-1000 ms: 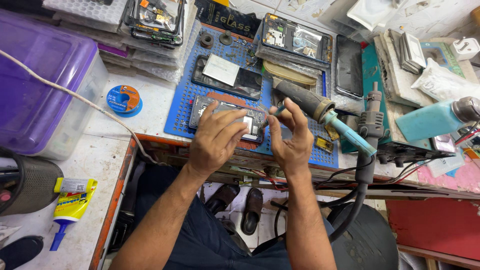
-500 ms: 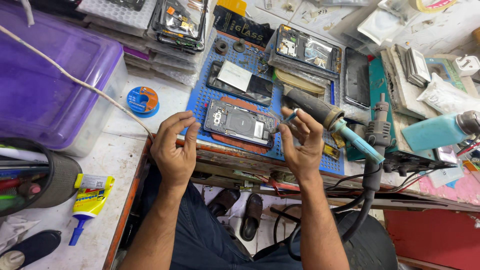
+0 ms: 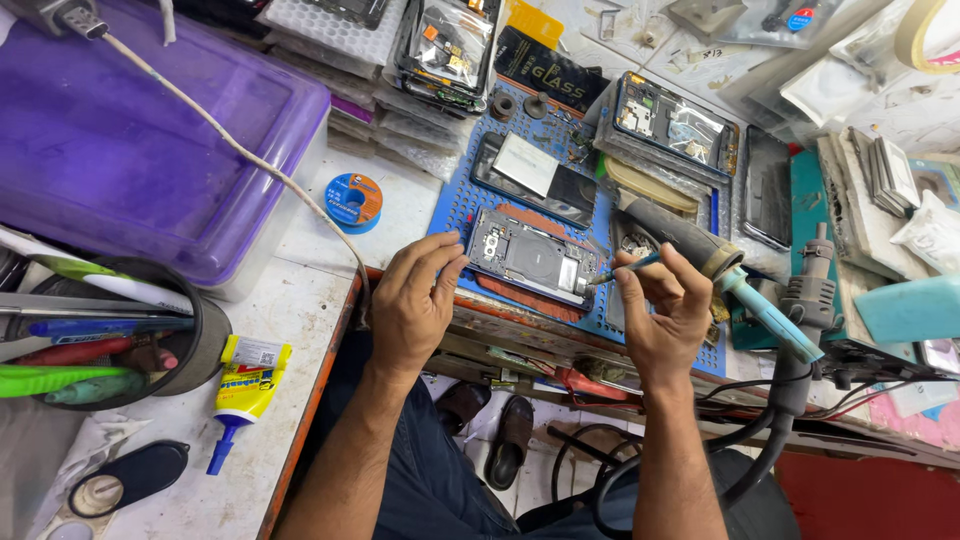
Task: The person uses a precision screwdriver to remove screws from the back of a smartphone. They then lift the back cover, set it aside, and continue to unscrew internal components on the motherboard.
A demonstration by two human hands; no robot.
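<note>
On the blue perforated mat point(image 3: 452, 215) at the table's near edge lies the opened phone point(image 3: 530, 258), back cover off, its circuitry and round coil facing up. Your left hand point(image 3: 415, 300) rests at the phone's left end, fingers curled loosely with the fingertips touching its corner, gripping nothing. Your right hand point(image 3: 665, 305) sits just right of the phone, closed in a narrow pinch on a thin blue-handled tool point(image 3: 625, 268) whose tip points toward the phone's right edge. Just behind that hand lies a hot-air wand point(image 3: 690, 238) with a teal handle. Left of the mat sits a small blue solder spool point(image 3: 353, 199), and beyond it a purple-lidded box point(image 3: 130, 160). A yellow glue tube point(image 3: 245, 385) lies near your left forearm.
</note>
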